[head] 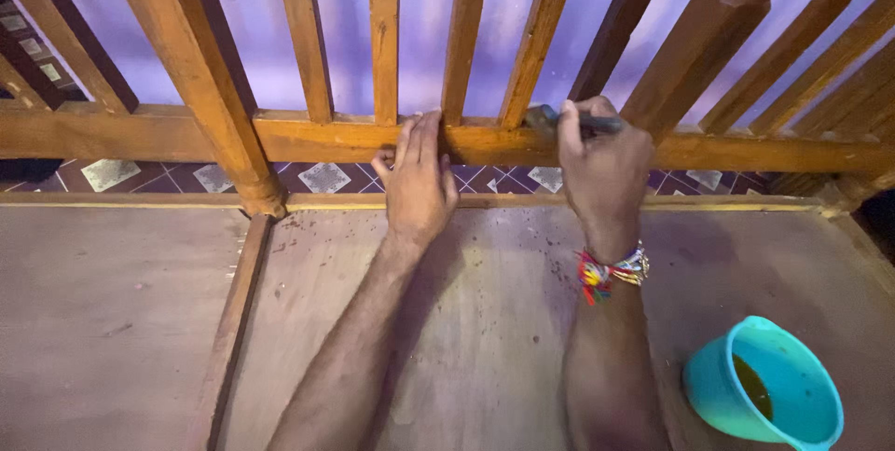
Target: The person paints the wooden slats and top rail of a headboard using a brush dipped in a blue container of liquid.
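While the left hand (419, 174) is lying open and flat, fingers resting on the horizontal varnished wooden rail (317, 137) of the spindle railing, the right hand (603, 168) is closing around a dark-handled brush (569, 120), pressing its head against that rail just beside a slanted spindle. Well below the rail, a turquoise plastic cup (766, 397) of brown liquid is sitting on the plywood board (485, 339).

A turquoise plastic bowl (766, 395) holding brownish liquid sits at the lower right on the plywood platform (121, 320); dark specks dot the boards. Patterned floor tiles (322, 178) show beyond; a purple wall (242, 31) stands behind.
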